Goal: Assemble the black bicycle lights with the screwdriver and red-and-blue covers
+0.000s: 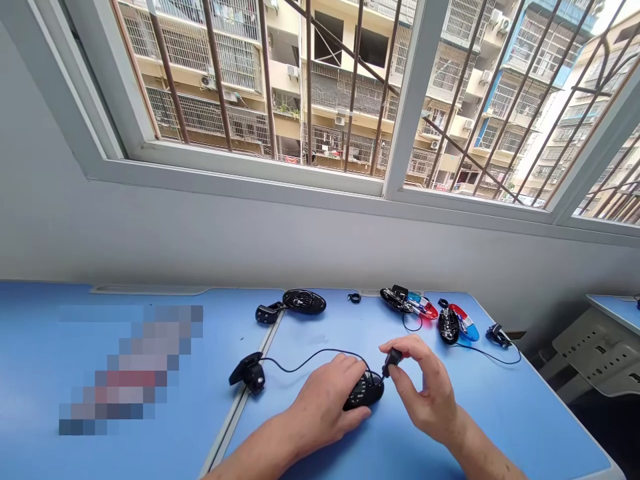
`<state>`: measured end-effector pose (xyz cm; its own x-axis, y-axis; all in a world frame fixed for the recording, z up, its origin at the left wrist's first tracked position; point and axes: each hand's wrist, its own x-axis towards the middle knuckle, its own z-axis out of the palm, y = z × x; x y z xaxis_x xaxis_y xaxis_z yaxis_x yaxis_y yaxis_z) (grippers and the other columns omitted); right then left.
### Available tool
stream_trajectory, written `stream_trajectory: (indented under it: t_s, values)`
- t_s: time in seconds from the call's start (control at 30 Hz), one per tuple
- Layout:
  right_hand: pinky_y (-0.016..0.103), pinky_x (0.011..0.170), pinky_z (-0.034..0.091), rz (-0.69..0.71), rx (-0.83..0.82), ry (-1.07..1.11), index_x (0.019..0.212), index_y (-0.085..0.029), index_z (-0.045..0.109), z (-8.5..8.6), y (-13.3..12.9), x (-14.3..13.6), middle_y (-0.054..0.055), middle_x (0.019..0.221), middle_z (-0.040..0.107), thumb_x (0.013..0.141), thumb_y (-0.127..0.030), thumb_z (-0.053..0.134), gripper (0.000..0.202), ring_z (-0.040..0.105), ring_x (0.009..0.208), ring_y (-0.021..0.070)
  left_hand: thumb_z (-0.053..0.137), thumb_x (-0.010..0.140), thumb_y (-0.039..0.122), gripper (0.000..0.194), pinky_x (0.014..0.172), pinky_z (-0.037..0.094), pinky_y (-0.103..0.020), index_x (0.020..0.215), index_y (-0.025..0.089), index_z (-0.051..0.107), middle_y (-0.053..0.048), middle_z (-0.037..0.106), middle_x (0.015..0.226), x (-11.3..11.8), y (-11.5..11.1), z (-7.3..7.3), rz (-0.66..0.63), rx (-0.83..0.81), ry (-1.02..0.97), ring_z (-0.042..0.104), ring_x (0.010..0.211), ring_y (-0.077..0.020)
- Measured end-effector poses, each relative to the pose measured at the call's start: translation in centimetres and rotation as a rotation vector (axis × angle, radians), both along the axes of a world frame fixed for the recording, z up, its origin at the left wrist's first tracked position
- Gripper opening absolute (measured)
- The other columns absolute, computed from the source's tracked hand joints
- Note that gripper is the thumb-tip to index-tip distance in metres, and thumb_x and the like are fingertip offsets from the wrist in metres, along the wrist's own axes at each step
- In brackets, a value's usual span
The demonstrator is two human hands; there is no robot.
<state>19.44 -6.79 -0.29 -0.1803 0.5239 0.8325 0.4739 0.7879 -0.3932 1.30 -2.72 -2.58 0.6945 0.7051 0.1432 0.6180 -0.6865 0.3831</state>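
Over my link I see a black clip (pixel 251 373) on a wire left of the black case (pixel 364 392), which the left hand (pixel 331 395) clasps on the blue table (pixel 530 407); just right of the case, the right hand (pixel 431 392) pinches a black block (pixel 393 358).

left hand (pixel 330 401): bare, rounded knuckles, thumb (pixel 355 417) uncovered | left forearm (pixel 267 445): bare from wrist (pixel 296 427) to the view's lower edge, thicker away from the wrist | right hand (pixel 429 399): bare, thumb and fingers (pixel 413 343) uncovered, slim | right forearm (pixel 477 447): likewise bare to the lower edge, a few tiny spots
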Motion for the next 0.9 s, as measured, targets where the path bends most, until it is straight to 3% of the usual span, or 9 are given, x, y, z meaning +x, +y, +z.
stream_trajectory:
  t_s: [0.2, 0.3, 0.47, 0.73, 0.9]
  values:
    - [0.029, 0.056, 0.050, -0.082, 0.017, 0.040, 0.106, -0.023, 0.051, -0.65, 0.40, 0.17, 0.003, 0.085, 0.061, 0.086, -0.020, 0.058, 0.021, 0.055, 0.070, 0.0159, 0.059, 0.070, 0.017, 0.015, 0.067, 0.040, -0.030, 0.078, 0.022, 0.046, -0.002, 0.060, 0.087, -0.03, 0.02, 0.14, -0.014, -0.015, -0.002, 0.052, 0.081, -0.0223]
    - [0.028, 0.056, 0.050, -0.089, 0.009, 0.054, 0.105, -0.023, 0.052, -0.83, 0.51, 0.28, 0.002, 0.083, 0.060, 0.086, -0.016, 0.057, 0.021, 0.054, 0.067, 0.0142, 0.059, 0.070, 0.018, 0.015, 0.068, 0.040, -0.030, 0.077, 0.022, 0.046, -0.003, 0.061, 0.088, -0.03, 0.10, 0.11, -0.017, -0.019, 0.008, 0.053, 0.082, -0.0227]
    - [0.029, 0.063, 0.052, -0.026, -0.001, 0.037, 0.115, -0.022, 0.051, -0.51, 0.18, 0.12, 0.006, 0.095, 0.066, 0.088, -0.007, 0.047, 0.032, 0.061, 0.081, 0.0170, 0.060, 0.070, 0.017, 0.018, 0.071, 0.042, -0.032, 0.080, 0.021, 0.047, -0.005, 0.063, 0.093, 0.02, 0.05, 0.14, -0.007, -0.024, 0.027, 0.054, 0.086, -0.0237]
    - [0.026, 0.057, 0.049, -0.098, 0.033, 0.052, 0.112, -0.024, 0.052, -0.80, 0.76, 0.32, 0.004, 0.091, 0.061, 0.086, -0.013, 0.057, 0.029, 0.055, 0.077, 0.0165, 0.060, 0.071, 0.018, 0.015, 0.069, 0.041, -0.031, 0.079, 0.021, 0.047, -0.004, 0.062, 0.090, 0.04, 0.11, 0.11, -0.016, -0.024, 0.039, 0.053, 0.084, -0.0233]
    - [0.028, 0.062, 0.050, -0.030, 0.002, 0.055, 0.113, -0.024, 0.051, -0.69, 0.49, 0.32, 0.004, 0.092, 0.062, 0.086, -0.005, 0.050, 0.033, 0.057, 0.079, 0.0163, 0.060, 0.073, 0.021, 0.015, 0.071, 0.042, -0.033, 0.084, 0.020, 0.050, -0.005, 0.063, 0.094, -0.03, 0.16, 0.00, -0.017, -0.029, 0.045, 0.054, 0.087, -0.0240]
